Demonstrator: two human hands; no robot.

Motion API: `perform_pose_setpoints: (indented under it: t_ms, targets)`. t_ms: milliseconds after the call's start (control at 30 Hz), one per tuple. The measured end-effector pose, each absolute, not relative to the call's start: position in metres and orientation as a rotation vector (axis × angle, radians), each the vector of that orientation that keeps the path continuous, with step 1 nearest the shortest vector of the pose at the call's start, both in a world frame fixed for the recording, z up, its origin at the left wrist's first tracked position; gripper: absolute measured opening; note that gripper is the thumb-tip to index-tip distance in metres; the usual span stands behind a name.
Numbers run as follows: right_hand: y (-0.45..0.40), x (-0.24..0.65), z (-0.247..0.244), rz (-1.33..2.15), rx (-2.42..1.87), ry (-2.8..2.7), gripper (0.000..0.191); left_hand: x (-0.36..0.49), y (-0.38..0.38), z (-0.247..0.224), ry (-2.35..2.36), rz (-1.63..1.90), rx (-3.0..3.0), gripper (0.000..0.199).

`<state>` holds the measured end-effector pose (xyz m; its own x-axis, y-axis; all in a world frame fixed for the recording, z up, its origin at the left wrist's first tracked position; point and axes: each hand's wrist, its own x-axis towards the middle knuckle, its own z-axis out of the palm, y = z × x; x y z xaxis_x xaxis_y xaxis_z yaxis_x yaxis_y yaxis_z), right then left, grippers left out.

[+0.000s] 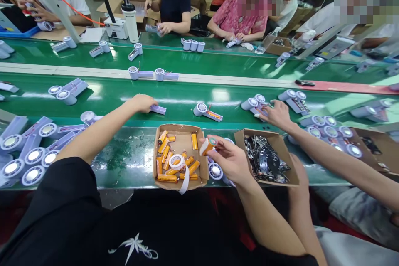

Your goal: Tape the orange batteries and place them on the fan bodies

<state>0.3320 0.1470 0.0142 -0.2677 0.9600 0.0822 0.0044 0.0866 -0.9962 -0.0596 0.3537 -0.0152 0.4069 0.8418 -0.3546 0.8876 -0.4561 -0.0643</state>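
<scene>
My left hand (143, 103) reaches out over the green belt, its fingers closed around a lavender handheld-fan casing (158, 109). Only the casing's handle shows; the rest is hidden under the hand. Held up in the fingers of my right hand (229, 160) is an orange battery (208, 145) with a pale strip on its side. It is beside the right wall of a cardboard box (204, 170), where several orange batteries (167, 178) and a roll of white tape (176, 162) lie. Another fan casing (200, 109) rests on the belt between my hands, an orange battery in its handle.
Many fan casings (34, 156) are piled at left. At right, a box of black circuit boards (264, 160) stands beside more casings (330, 131). A co-worker's hand (277, 114) touches casings on the belt (174, 93). Other people sit across the line.
</scene>
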Motion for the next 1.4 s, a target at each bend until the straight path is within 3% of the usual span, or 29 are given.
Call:
perform_pose_setpoints:
  t_ms: [233, 533, 900, 1200, 1400]
  targets:
    - [0.247, 0.264, 0.003, 1.369, -0.863, -1.661, 0.076, -0.076, 0.333, -0.05, 1.342, 0.046, 2.668, 0.035]
    - [0.354, 0.187, -0.039, 1.038, -0.984, -2.034, 0.05, -0.066, 0.355, -0.064, 1.464, 0.214, 2.432, 0.021]
    - [0.359, 0.176, -0.044, 0.523, -1.292, -2.743, 0.045, -0.034, 0.346, -0.066, 1.764, 0.389, 2.163, 0.03]
    - [0.347, 0.158, -0.028, 0.09, -1.206, -3.261, 0.051, -0.008, 0.335, -0.056, 1.884, 0.358, 1.975, 0.036]
    - [0.348, 0.172, -0.033, -0.029, -1.257, -3.281, 0.056, 0.002, 0.329, -0.051, 1.959, 0.422, 1.863, 0.038]
